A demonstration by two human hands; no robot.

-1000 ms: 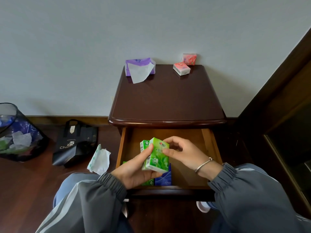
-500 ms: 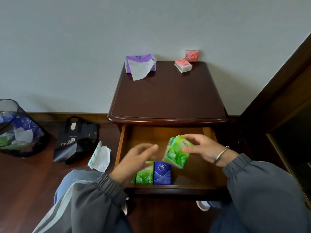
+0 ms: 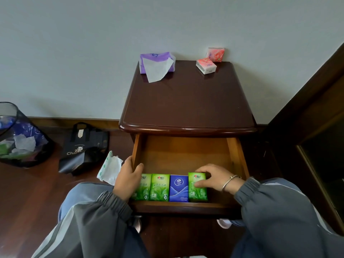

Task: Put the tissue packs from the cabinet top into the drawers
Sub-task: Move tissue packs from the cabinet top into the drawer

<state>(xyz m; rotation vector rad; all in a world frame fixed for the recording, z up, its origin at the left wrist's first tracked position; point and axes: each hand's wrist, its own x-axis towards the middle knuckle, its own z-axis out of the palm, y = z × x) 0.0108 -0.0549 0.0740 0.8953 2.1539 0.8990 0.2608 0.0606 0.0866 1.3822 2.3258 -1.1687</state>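
The cabinet's top drawer [image 3: 186, 153] is pulled out. Along its front stand a green pack [image 3: 144, 187], a second green pack [image 3: 160, 187], a blue pack [image 3: 178, 189] and a third green pack [image 3: 198, 193]. My right hand [image 3: 212, 178] holds the third green pack by its top end, pressed down beside the blue one. My left hand [image 3: 127, 180] grips the drawer's left wall, thumb inside. On the cabinet top [image 3: 188, 101] remain a purple pack [image 3: 158, 57] with a white tissue hanging out, a pink pack [image 3: 206, 66] lying flat, and another pink pack [image 3: 216, 54] leaning on the wall.
On the floor to the left are a mesh waste bin [image 3: 18, 138] with paper in it, a black shopping bag [image 3: 83, 148] and a white-green tissue wrapper [image 3: 110, 168]. Dark wooden furniture [image 3: 316, 127] stands close on the right. My knees are under the drawer front.
My right hand carried the green pack down and set it to the right of the blue pack. My left hand let go of it and moved to the drawer's left wall.
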